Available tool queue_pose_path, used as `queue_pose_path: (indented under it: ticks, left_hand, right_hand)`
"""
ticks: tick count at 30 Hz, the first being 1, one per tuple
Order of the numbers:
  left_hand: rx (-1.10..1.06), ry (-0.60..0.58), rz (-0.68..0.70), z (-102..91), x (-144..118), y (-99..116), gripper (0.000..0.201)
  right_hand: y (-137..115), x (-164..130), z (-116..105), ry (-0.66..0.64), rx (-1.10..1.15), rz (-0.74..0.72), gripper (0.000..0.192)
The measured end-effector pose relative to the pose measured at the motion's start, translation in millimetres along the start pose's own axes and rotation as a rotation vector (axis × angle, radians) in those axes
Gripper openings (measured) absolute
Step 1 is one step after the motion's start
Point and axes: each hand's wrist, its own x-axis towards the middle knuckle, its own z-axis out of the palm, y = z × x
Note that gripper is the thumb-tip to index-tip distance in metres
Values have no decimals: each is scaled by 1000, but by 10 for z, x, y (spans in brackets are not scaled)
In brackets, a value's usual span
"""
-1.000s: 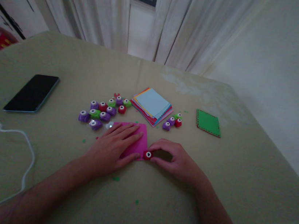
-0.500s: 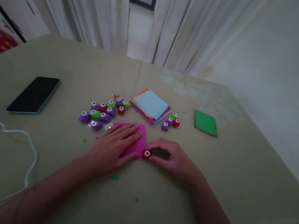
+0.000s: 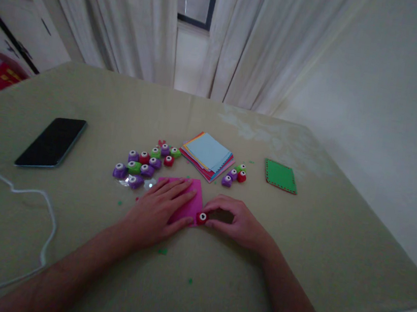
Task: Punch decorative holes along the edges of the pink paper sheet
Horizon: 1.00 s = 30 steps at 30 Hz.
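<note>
While left hand (image 3: 158,211) flattens pink paper (image 3: 187,202), right hand (image 3: 236,223) seemingly pinches red punch (image 3: 202,218).

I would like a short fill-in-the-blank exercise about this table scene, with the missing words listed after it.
1. The left hand lies flat on a sheet of ____ paper.
2. The right hand holds a small ____ punch at the edge of that sheet.
3. The black phone lies to the ____ of the group of small punches.
4. The stack of coloured paper has a light ____ sheet on top.

Missing words: pink; red; left; blue
</note>
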Motion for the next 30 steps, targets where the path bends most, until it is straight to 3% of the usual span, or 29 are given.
queue_pose_path:
  ticks: [20, 23, 26, 30]
  left_hand:
    - [47, -7, 1, 6, -2, -2, 67]
    - [51, 66, 67, -47, -3, 62, 61]
    - [26, 171, 225, -114, -6, 182, 43]
    - [11, 339, 362, -120, -3, 304, 27]
  right_hand:
    - [25, -8, -9, -10, 18, -29, 22]
    - [44, -30, -17, 19, 35, -27, 27]
    - [65, -55, -20, 69, 65, -20, 32]
    - [63, -64, -3, 84, 30, -121, 29]
